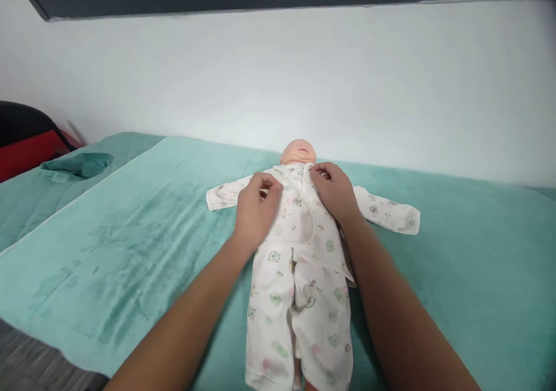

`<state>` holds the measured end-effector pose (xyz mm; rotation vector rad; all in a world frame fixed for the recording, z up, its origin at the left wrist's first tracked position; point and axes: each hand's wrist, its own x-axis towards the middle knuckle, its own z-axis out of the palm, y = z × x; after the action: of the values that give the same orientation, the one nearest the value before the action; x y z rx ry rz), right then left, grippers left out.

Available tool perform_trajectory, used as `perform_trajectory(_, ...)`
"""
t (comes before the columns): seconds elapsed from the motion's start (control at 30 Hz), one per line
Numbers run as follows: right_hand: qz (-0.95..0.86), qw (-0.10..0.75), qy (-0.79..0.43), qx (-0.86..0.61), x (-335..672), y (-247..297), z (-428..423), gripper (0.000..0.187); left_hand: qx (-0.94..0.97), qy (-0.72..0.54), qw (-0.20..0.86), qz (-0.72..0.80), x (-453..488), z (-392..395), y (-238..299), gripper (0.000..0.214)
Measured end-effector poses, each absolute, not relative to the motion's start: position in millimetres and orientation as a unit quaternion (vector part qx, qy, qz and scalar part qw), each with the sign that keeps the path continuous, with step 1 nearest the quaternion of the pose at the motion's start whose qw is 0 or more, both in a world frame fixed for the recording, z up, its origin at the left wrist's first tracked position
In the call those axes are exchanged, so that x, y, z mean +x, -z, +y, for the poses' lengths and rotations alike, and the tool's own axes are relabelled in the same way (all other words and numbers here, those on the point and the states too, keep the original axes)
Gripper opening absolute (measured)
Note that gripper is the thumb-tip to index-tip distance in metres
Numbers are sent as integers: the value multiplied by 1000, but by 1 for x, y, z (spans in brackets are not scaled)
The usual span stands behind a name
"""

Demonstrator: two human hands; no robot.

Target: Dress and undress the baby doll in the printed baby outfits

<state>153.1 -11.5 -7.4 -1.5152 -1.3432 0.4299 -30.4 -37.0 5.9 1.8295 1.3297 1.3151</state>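
A baby doll [297,151] lies on its back on a teal blanket [130,229], head away from me. It wears a white printed romper [299,298] with sleeves spread out to both sides. My left hand [255,210] rests on the doll's chest, fingers curled and pinching the left flap of the romper near the collar. My right hand [333,192] grips the other flap at the neckline, just under the doll's chin. Both forearms reach in from the bottom edge on either side of the doll's legs.
A folded dark teal cloth [78,164] lies at the far left on the blanket. A red and black object [26,142] sits beyond the left edge. A white wall [304,84] stands close behind the bed.
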Motion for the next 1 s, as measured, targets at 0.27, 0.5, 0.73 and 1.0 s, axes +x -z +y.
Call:
perform_trajectory(0.27,-551,513,-203,-626,161,8,-8,26,758,-401,282,430,4,21,-19,22)
perform_trajectory(0.5,-565,488,-222,-627,167,8,-1,39,660,-461,317,502,20,45,-25,22)
perform_trajectory(0.73,-598,458,-231,-616,169,6,11,22,684,-398,318,522,18,53,-17,19)
perform_trajectory(1.0,-613,555,-125,-548,161,-2,39,6,615,-497,414,452,12,60,-16,8)
